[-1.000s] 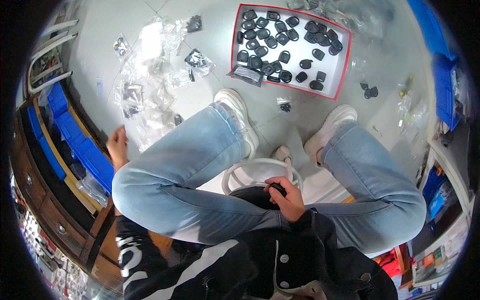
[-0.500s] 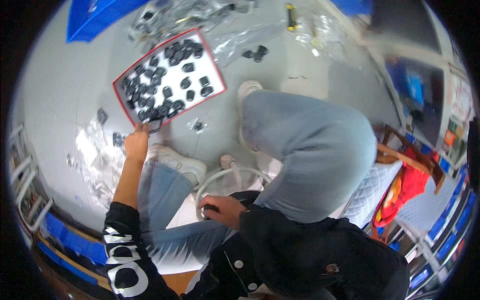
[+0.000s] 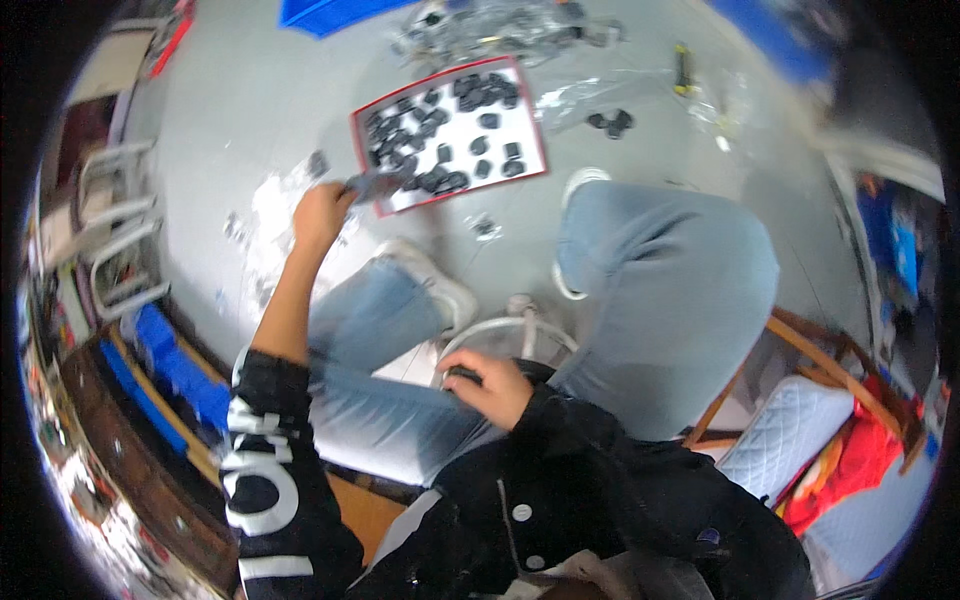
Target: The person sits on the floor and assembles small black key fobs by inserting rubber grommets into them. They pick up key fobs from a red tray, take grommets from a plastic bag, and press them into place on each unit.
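My left hand (image 3: 322, 212) pinches a flat, dark grey thing (image 3: 378, 186), blurred by motion, which reaches over the near left edge of a shallow white box (image 3: 462, 150) with a red rim. Many small black rounded pieces (image 3: 484, 92) lie in this box, crowded along its left side, far corner and near edge. Close to my body, over the stool, my right hand (image 3: 492, 388) is curled around a small black piece (image 3: 463, 376), partly hidden by the fingers.
Clear plastic bags (image 3: 490, 32) lie beyond the box, and more plastic (image 3: 275, 215) lies left of it. Several black pieces (image 3: 612, 123) and a yellow-black tool (image 3: 682, 68) rest on the floor at right. A white stool (image 3: 520, 325) stands between my legs; a wooden chair (image 3: 830, 365) is at right.
The view has swung so the scene sits further right. My left hand has shifted left and away from me relative to the box's near corner, still with the grey thing. My right hand stays near my body.
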A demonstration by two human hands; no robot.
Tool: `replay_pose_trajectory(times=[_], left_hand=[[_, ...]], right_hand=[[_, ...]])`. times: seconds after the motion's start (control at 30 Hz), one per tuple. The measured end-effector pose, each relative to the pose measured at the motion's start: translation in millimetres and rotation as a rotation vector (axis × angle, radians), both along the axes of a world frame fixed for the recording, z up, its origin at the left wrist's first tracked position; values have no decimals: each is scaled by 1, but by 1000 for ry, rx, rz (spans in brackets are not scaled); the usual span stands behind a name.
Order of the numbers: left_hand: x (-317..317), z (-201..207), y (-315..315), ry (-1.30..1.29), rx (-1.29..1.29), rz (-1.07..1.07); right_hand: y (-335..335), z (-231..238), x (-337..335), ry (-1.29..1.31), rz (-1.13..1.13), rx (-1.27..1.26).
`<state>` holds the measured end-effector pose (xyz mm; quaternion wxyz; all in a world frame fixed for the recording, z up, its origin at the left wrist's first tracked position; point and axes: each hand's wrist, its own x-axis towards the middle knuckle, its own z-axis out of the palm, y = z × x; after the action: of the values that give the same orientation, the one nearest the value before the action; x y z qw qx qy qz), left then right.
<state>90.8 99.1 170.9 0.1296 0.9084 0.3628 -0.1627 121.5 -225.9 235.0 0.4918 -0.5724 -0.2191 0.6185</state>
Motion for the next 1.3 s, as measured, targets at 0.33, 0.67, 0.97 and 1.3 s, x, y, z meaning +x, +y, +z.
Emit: replay_pose_trajectory(times=[0.33, 0.67, 0.97, 1.3], left_hand=[[9, -32, -3, 20, 108, -31], [-14, -108, -29, 120, 143, -181], [-25, -79, -61, 22, 118, -142], [-19, 91, -62, -531, -339, -64]], right_hand=[[-3, -6, -5, 56, 7, 6], [14, -8, -3, 190, 8, -170], [16, -16, -15, 169, 8, -198], [8, -35, -16, 145, -103, -180]])
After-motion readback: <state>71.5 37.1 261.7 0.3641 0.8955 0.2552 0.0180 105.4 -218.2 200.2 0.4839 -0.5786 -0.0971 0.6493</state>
